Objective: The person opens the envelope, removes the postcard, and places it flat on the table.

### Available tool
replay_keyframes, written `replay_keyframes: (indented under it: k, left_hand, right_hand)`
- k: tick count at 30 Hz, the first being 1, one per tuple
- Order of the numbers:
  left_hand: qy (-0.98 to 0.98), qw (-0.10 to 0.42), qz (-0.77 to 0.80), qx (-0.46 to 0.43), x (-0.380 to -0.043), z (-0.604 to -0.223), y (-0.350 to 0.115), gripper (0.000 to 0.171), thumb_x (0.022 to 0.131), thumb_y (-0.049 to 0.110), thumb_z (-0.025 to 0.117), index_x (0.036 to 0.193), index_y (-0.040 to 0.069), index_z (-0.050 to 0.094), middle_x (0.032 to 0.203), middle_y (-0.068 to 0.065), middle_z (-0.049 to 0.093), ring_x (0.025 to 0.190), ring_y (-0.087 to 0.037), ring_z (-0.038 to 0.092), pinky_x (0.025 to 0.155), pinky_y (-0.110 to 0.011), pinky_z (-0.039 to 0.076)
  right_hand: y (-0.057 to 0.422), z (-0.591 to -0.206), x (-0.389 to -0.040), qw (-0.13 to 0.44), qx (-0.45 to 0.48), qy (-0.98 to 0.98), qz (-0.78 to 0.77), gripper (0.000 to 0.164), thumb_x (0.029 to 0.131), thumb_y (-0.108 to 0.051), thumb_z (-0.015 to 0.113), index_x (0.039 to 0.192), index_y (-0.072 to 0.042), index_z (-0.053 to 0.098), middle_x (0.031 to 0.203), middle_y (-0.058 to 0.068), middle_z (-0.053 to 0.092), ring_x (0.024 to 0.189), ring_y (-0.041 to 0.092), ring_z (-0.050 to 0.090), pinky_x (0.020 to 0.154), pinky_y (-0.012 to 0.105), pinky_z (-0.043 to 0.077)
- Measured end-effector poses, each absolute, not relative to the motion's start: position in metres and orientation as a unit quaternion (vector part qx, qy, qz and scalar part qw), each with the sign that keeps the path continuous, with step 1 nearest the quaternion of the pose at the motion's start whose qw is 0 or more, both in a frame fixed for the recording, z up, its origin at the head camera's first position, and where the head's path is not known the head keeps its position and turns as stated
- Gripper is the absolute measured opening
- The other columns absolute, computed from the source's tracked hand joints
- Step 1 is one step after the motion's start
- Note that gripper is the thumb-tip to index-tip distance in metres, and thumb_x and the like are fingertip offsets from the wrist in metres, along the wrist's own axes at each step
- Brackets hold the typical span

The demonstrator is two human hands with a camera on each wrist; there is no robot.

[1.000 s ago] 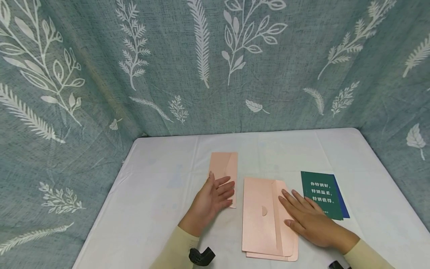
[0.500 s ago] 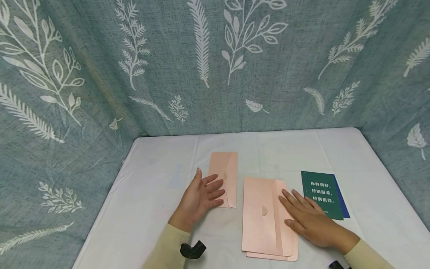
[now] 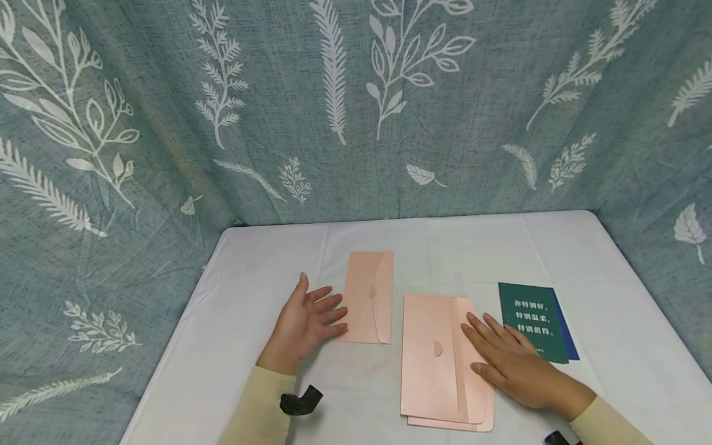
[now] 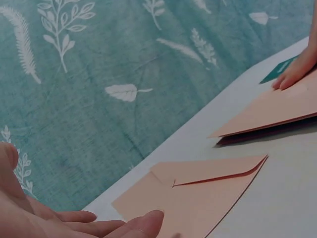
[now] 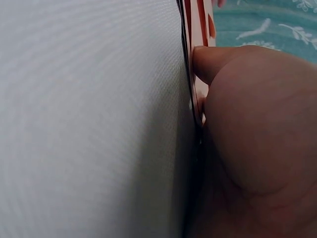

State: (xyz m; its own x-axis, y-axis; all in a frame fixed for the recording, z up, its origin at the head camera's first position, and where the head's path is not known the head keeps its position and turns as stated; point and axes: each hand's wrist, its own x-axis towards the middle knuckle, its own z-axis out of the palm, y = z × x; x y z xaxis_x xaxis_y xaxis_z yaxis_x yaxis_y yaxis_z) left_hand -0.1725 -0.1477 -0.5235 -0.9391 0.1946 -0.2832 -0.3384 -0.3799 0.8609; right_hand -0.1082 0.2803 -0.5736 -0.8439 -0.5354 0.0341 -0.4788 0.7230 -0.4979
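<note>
A single pink envelope (image 3: pixel 368 303) lies flap side up near the middle of the table. At its left edge is my left hand (image 3: pixel 306 321), palm turned inward and fingers spread, holding nothing; whether the fingertips touch the paper I cannot tell. Closer to me, pink envelopes (image 3: pixel 428 371) lie stacked slightly askew, the top one showing its flap and a half-round tab. My right hand (image 3: pixel 520 371) rests flat on their right side with fingers extended. In the right wrist view its thumb (image 5: pixel 213 62) lies against the pink paper.
Beyond my right fingers lies a green card (image 3: pixel 531 315) with white lettering, partly covering a blue card (image 3: pixel 568 340). A white cloth (image 3: pixel 267 266) covers the table. A teal leaf-patterned curtain (image 3: pixel 278 111) hangs behind and at both sides.
My left hand has drawn away to the left off the single envelope, uncovering its flap and tab. The right hand, the stacked envelopes and the cards stay put.
</note>
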Motion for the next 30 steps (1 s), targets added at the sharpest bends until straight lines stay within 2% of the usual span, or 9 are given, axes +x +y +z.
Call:
replay_keyframes:
  k: [7,19,25,30]
  left_hand:
    - [0.528,0.159,0.831,-0.071,-0.174,-0.523,-0.15,0.103,0.11,0.071,0.035,0.164,-0.015,0.017,0.164,-0.038,0.031,0.148,-0.057,0.037,0.098,-0.053,0.057]
    - [0.552,0.161,0.813,-0.094,-0.182,-0.524,-0.147,0.101,0.11,0.07,0.038,0.164,-0.014,0.022,0.162,-0.035,0.038,0.144,-0.052,0.041,0.095,-0.048,0.056]
    - [0.586,0.162,0.789,-0.088,-0.187,-0.522,-0.141,0.101,0.109,0.07,0.041,0.163,-0.013,0.024,0.16,-0.034,0.042,0.137,-0.048,0.045,0.088,-0.045,0.055]
    - [0.602,0.17,0.776,-0.078,-0.189,-0.52,-0.131,0.1,0.109,0.069,0.044,0.162,-0.014,0.024,0.161,-0.035,0.041,0.138,-0.049,0.046,0.086,-0.044,0.054]
  right_hand:
    - [0.28,-0.573,-0.108,0.057,-0.274,0.926,-0.254,0.069,0.114,-0.045,0.055,0.172,-0.015,0.035,0.18,0.008,0.021,0.164,0.041,0.012,0.12,0.067,0.009]
    - [0.28,-0.572,-0.108,0.056,-0.277,0.924,-0.257,0.069,0.114,-0.044,0.056,0.172,-0.013,0.035,0.18,0.008,0.021,0.164,0.04,0.012,0.12,0.068,0.009]
    - [0.28,-0.572,-0.108,0.056,-0.277,0.924,-0.257,0.069,0.114,-0.044,0.055,0.172,-0.013,0.035,0.18,0.008,0.021,0.164,0.041,0.012,0.12,0.068,0.008]
    - [0.279,-0.572,-0.108,0.058,-0.277,0.924,-0.259,0.069,0.114,-0.044,0.055,0.172,-0.013,0.035,0.179,0.009,0.022,0.164,0.041,0.012,0.12,0.068,0.008]
